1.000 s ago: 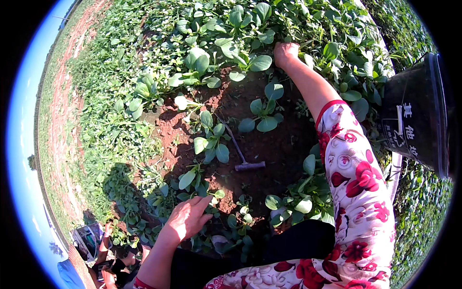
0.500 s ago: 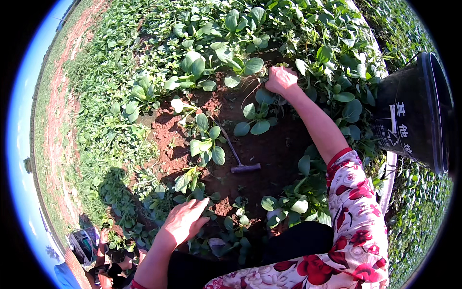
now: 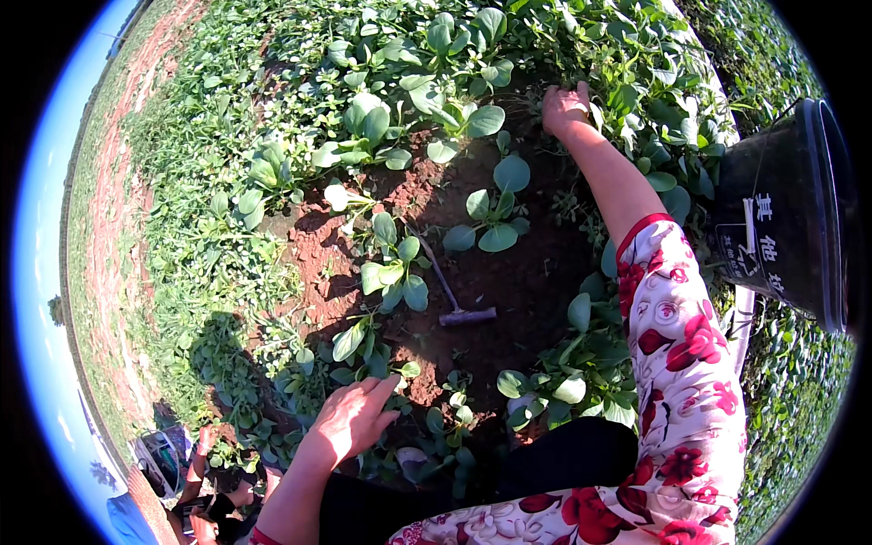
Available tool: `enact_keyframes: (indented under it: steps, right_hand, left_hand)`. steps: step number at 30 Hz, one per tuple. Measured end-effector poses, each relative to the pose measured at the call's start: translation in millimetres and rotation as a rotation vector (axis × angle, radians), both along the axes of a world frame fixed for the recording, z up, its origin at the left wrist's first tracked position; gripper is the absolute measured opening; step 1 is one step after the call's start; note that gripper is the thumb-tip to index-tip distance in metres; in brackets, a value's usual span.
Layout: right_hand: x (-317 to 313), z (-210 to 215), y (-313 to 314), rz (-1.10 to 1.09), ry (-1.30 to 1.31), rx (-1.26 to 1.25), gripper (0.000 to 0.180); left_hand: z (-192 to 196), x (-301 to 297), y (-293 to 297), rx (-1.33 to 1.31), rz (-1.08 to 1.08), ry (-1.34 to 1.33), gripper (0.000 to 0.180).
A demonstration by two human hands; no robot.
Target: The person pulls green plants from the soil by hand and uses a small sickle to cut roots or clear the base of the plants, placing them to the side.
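Observation:
My right hand [image 3: 565,109] reaches into leafy growth at the far edge of the bare soil. Its fingers look apart, with the tips partly among the leaves and nothing visible held. Low over small plants at the near left is my left hand [image 3: 356,416], fingers stretched out and holding nothing. Between the hands, a small hoe [image 3: 467,317] lies on the reddish-brown soil [image 3: 509,359]. Around it grow broad-leaved green vegetable plants [image 3: 490,218], including a clump [image 3: 392,271] just left of the hoe. A small weed [image 3: 569,209] lies below my right forearm.
A black bucket [image 3: 781,218] stands tilted at the right, beside a pale strip [image 3: 740,331] edging the bed. Dense greenery [image 3: 227,136] covers the far and left sides. At the lower left, another person's arm [image 3: 196,468] shows near a container [image 3: 162,461].
My right hand has shifted right and slightly farther, and its closed fingers have loosened. The rooty weed strands beside it no longer show there. My left hand has barely moved.

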State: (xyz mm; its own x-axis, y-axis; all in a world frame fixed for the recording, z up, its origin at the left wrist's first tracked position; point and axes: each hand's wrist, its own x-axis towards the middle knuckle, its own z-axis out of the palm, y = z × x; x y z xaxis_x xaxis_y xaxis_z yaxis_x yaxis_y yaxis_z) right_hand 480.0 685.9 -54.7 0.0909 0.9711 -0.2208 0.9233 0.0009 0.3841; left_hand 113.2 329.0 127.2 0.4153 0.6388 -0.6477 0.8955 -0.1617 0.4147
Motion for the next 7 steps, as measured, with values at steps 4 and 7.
enact_keyframes:
  steps: [4,7]
  right_hand:
    - [-5.0,1.6,6.0,0.072,-0.098,-0.096,0.03]
    - [-9.3,13.6,6.8,0.098,-0.066,-0.186,0.029]
  left_hand:
    - [1.5,-0.8,-0.6,-0.014,0.015,0.022,0.05]
    - [3.4,-1.4,0.3,-0.039,0.021,0.033,0.051]
